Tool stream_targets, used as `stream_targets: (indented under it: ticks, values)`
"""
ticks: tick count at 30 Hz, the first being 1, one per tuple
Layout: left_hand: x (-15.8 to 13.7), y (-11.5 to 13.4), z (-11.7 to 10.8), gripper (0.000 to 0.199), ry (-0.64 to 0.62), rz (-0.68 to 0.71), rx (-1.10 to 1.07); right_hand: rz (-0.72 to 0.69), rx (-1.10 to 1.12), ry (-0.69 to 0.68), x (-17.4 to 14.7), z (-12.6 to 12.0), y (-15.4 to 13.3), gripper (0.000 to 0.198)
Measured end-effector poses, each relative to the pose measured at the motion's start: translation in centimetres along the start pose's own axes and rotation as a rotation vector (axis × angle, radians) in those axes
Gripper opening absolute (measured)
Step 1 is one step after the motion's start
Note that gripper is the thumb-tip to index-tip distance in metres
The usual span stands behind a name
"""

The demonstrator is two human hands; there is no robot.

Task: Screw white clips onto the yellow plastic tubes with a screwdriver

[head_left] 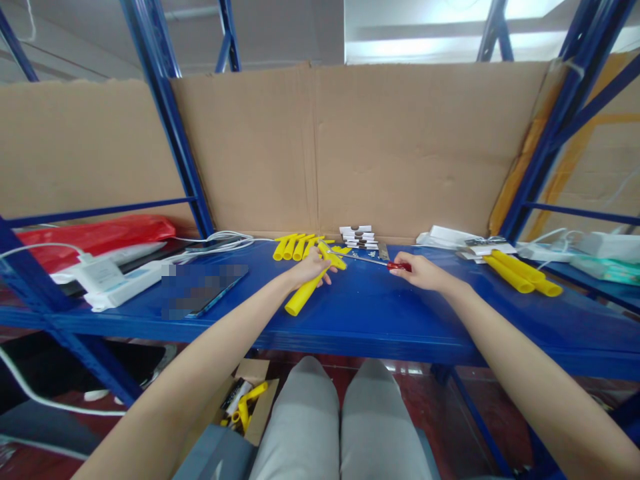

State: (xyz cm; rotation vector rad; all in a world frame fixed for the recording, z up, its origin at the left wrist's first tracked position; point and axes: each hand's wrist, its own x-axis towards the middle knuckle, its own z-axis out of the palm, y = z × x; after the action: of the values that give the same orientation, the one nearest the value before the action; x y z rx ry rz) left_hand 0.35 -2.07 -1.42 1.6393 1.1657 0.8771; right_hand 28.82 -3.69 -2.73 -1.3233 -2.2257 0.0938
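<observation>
Yellow handle (306, 294) has yellow tubes (289, 249) just behind, a tablet (214, 291) leftward.

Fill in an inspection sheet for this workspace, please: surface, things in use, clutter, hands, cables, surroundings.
Surface: blue table.
Things in use: yellow piece; screwdriver, shaft towards the piece, contact unclear.
Clutter: row of yellow parts, white cards, dark panel; yellow tubes to the right.
Hands: left hand grips the yellow piece; right hand holds the screwdriver's red handle.
Cables: white cables, left rear.
Surroundings: cardboard behind; open box below.
</observation>
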Motion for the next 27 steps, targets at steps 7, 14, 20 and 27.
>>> stream_targets:
  ticks: [7, 14, 20, 27]
  values:
    - [0.2, 0.2, 0.4, 0.022, 0.035, -0.018, 0.101, -0.034, -0.045, -0.003, 0.0, -0.2, -0.1, 0.02]
    - [0.5, 0.7, 0.6, 0.027, 0.098, 0.022, 0.329, -0.063, -0.342, 0.074, -0.3, -1.0, -1.2, 0.016]
    - [0.7, 2.3, 0.1, 0.028, 0.155, 0.054, 0.393, -0.096, -0.624, 0.186, -0.6, -1.4, -2.2, 0.029]
    - [0.8, 3.3, -0.2, 0.06, 0.197, 0.0, 0.546, -0.069, -0.74, 0.186, -0.6, -1.2, -3.1, 0.036]
